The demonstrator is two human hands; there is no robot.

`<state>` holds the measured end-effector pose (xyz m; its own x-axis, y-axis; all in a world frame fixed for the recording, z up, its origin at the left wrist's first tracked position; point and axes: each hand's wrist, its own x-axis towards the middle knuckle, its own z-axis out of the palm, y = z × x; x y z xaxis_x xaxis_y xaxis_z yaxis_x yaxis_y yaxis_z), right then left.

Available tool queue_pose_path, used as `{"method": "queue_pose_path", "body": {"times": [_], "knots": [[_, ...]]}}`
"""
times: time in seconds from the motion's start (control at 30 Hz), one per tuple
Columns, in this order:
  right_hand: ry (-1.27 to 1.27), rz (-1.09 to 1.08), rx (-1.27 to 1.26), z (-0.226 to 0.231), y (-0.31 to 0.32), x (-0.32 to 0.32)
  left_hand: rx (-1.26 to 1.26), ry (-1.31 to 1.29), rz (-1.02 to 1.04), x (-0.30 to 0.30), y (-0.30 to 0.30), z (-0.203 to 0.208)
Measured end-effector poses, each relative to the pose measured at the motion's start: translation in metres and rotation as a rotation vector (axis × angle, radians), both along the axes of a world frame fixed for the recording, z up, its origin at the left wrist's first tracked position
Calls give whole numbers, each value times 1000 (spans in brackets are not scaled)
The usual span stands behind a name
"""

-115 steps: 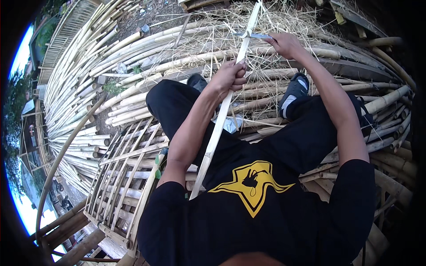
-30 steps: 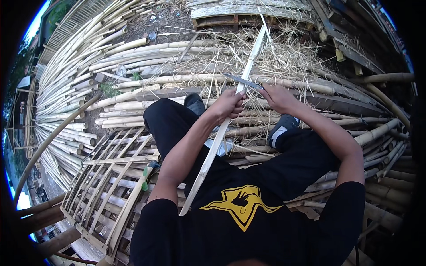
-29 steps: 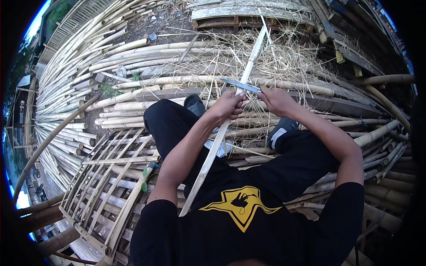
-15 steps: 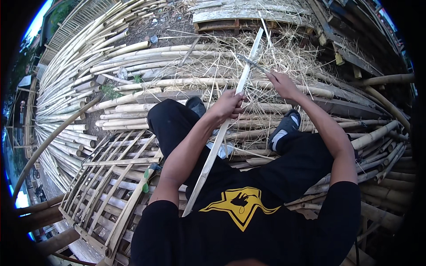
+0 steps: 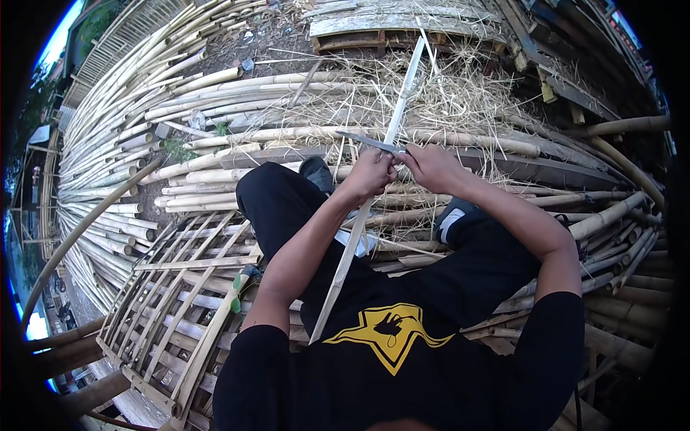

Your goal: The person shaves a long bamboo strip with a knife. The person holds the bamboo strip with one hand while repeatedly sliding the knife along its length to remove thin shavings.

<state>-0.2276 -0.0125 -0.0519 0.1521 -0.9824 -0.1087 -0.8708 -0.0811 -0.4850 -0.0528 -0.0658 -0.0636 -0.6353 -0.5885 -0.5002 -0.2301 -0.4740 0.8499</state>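
Note:
A long, pale bamboo strip [image 5: 350, 253] runs from my lap up and away between my feet. Near its middle my left hand [image 5: 372, 172] is closed round it. My right hand [image 5: 431, 168] grips a knife by its handle, which the fingers mostly hide. The knife's grey blade [image 5: 368, 141] lies across the strip just beyond my left hand, its tip pointing left. Both hands are close together, almost touching. The strip's far end [image 5: 415, 54] reaches over a heap of thin bamboo shavings [image 5: 460, 93].
Bamboo poles [image 5: 215, 136] cover the ground ahead and to the left. A woven bamboo lattice [image 5: 180, 287] lies at my left side. Wooden pallets [image 5: 410, 27] stand at the far side, with stacked timber [image 5: 568, 65] at the far right. More poles [image 5: 611, 215] lie at right.
My right hand has drawn the knife back along the strip toward me, up to my left hand. The strip has shifted slightly away from me.

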Motion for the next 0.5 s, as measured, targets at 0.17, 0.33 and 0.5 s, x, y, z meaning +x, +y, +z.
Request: {"method": "queue_pose_path", "body": {"times": [0.17,0.33,0.5], "knots": [[305,-79,-108,-18,-32,-84,195,33,-88,2,6,-16],[154,-248,-30,-8,-42,-66,174,83,-5,-4,-5,-12],[61,-261,58,-11,-44,-63,-88,5,6,-1,-9,-19]]}}
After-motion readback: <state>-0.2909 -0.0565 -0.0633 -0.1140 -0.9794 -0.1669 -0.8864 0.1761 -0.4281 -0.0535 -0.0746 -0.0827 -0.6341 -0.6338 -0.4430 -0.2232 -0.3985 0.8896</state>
